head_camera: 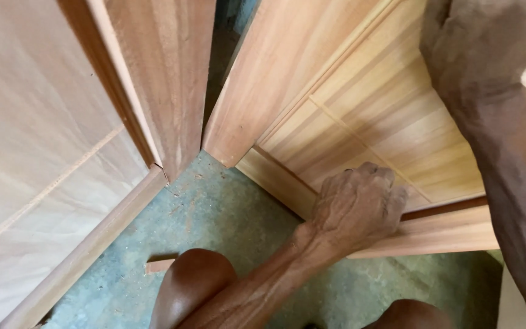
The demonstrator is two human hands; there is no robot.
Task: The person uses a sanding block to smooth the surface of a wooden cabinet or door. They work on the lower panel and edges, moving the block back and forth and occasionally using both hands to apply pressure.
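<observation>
At four o'clock from centre, your left hand (360, 204) is clenched on the bottom rail of the panelled door (372, 116); your right hand is out of view, only its forearm (506, 170) showing. Both doors stand assembled, bare wood unfinished

A: Colour of the door panel (372, 116) under my left hand (360, 204)?

B: Pale honey-tan w/ lengthwise stripes, lighter & pinkish bands side by side. Thin dark reddish-brown line along its bottom rail.

A: And the other door (44, 152), left side?

B: Washed-out pinkish beige, faint grain, darker brown edge strip.

A: Floor (214, 213)?

B: Mottled grey-green concrete, pale sawdust specks. Small wood offcut (159, 265) on it, light orange-tan.
</observation>
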